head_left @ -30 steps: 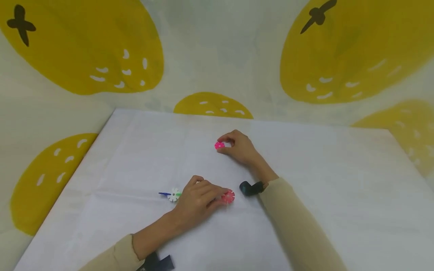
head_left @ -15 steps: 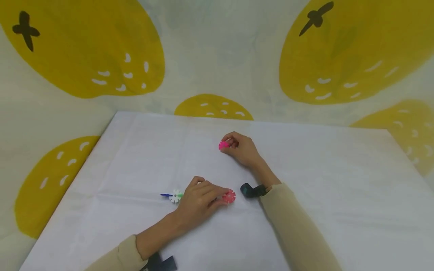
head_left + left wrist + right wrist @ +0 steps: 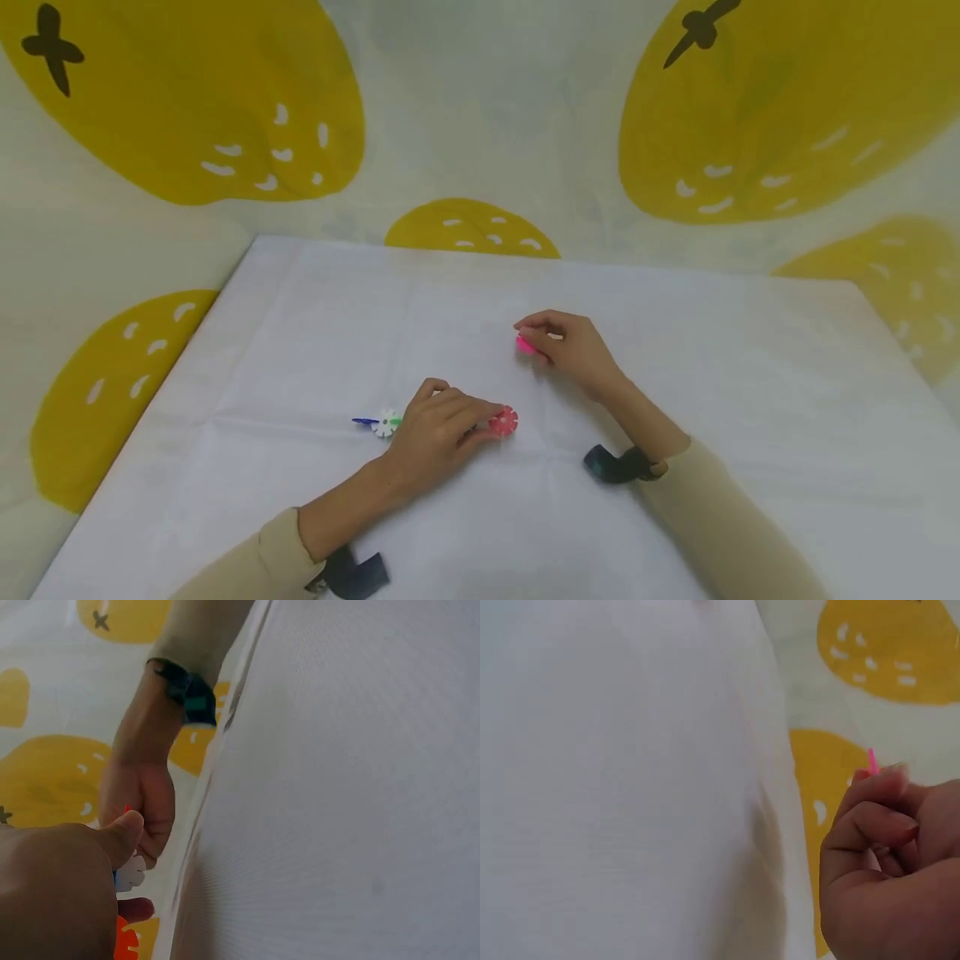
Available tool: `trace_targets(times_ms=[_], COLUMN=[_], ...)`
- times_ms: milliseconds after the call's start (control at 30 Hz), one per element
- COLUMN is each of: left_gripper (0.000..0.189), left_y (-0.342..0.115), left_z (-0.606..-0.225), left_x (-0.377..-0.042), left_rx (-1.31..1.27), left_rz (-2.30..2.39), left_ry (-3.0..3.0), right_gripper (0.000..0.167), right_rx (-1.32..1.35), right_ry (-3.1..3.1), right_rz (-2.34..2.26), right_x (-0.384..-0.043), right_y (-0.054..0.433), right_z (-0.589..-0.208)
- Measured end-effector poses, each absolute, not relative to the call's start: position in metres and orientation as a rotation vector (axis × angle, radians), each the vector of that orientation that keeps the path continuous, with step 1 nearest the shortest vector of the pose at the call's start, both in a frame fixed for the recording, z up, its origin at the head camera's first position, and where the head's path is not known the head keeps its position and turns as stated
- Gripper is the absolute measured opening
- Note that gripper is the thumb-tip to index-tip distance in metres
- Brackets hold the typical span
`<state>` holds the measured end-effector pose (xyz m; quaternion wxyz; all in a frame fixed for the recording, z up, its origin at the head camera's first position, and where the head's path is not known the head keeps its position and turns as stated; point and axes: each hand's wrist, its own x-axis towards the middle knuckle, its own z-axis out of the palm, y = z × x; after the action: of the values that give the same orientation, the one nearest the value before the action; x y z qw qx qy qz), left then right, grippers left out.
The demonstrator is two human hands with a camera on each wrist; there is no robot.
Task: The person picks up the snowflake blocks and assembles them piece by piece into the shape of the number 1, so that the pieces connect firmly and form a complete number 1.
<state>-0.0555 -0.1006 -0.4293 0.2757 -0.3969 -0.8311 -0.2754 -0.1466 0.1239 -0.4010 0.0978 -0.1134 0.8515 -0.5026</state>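
Note:
My left hand (image 3: 431,429) pinches a joined row of notched plastic snowflake discs. A red disc (image 3: 510,421) shows at its fingertips, while a white disc (image 3: 385,424) and an edge-on blue disc (image 3: 363,421) stick out on the far left side; the hand covers the middle. In the left wrist view another white disc (image 3: 133,874) and an orange-red disc (image 3: 126,941) appear by the thumb. Beyond and to the right, my right hand (image 3: 577,350) pinches a bright pink disc (image 3: 524,344) between thumb and fingers, apart from the row. Only its thin edge shows in the right wrist view.
A white-covered table (image 3: 750,375) spreads under both hands. Behind it and at the left hangs a pale cloth (image 3: 487,125) with large yellow fruit prints. Black camera mounts stick out at the left wrist (image 3: 358,575) and right wrist (image 3: 617,465).
My right hand has moved right and a little nearer with the pink disc, which has turned and is more covered by the fingers. My left hand keeps its place on the row.

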Motion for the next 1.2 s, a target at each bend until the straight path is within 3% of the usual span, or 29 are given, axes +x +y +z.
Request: trace_targets(times_ms=[333, 1200], left_gripper=[0.029, 0.027], left_y=[-0.105, -0.112], left_z=[-0.426, -0.423], left_x=[-0.056, -0.053], left_rx=[-1.054, -1.085], left_rz=[-0.750, -0.761], left_ry=[-2.240, -2.266], right_gripper=[0.035, 0.024], right_rx=[-0.248, -0.589], right_ry=[2.141, 2.038], right_rz=[-1.614, -1.825], right_x=[-0.091, -0.074], right_y=[0.140, 0.144], right_z=[-0.407, -0.419])
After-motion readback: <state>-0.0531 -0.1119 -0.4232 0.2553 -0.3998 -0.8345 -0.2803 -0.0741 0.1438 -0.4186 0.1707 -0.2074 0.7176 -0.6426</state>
